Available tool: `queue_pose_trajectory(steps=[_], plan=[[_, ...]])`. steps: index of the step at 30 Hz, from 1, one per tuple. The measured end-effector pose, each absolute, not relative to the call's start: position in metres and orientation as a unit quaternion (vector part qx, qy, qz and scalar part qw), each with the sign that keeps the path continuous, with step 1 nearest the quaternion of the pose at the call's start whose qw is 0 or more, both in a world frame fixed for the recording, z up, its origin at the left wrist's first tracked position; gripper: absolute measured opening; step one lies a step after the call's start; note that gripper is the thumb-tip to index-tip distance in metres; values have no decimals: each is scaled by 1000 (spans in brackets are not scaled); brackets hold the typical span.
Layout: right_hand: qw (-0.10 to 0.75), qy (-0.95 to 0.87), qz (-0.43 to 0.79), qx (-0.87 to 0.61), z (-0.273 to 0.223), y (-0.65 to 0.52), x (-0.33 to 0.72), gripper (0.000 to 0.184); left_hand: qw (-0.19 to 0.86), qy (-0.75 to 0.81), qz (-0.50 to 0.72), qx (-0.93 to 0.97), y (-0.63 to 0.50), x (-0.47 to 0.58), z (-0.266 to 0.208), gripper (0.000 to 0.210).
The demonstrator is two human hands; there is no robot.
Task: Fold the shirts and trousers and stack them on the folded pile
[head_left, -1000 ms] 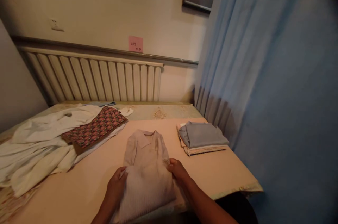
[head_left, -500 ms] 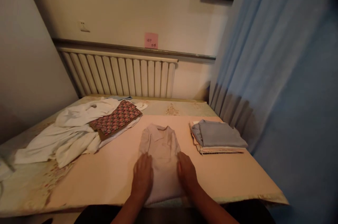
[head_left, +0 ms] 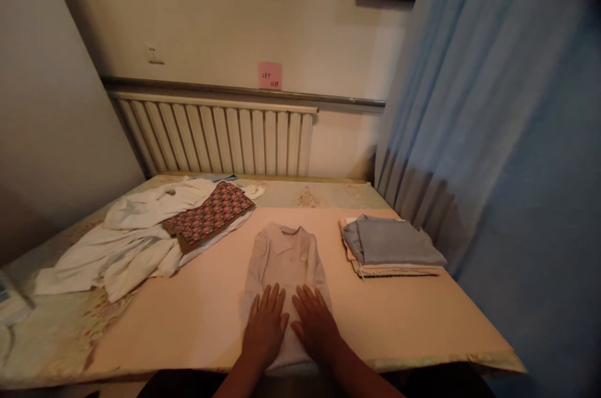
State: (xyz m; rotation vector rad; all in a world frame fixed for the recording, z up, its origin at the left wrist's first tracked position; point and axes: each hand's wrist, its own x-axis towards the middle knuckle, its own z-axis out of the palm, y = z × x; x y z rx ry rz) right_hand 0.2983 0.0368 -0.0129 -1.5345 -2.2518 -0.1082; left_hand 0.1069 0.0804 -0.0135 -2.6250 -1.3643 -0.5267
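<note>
A pale pinkish collared shirt (head_left: 285,266) lies folded into a narrow shape on a peach-coloured cloth (head_left: 197,316), its collar pointing away from me. My left hand (head_left: 267,326) rests flat on the lower left part of the shirt, fingers spread. On the lower right part lies my right hand (head_left: 315,323), palm down and fingers stretched out. Between the two thumbs a narrow strip of the shirt shows. Both palms hide part of the fabric beneath them.
At the right sits a stack of folded clothes with a grey garment (head_left: 399,241) on top. Crumpled white cloth (head_left: 136,241) and a red patterned fabric piece (head_left: 211,213) lie at the left. A blue curtain (head_left: 469,122) hangs along the right; a radiator (head_left: 220,138) stands behind.
Both hands have moved from the shirt's side edges inward onto its lower front. Their fingers, earlier curved at the edges, now lie flat and spread. The view has shifted slightly.
</note>
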Motion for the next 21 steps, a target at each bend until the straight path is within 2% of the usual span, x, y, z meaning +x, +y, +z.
queue_pose_trajectory(steps=[21], plan=[[247,-789,-52,-561,-19,31,298,50,62,-473,-184,-859,79,105,-18,51]])
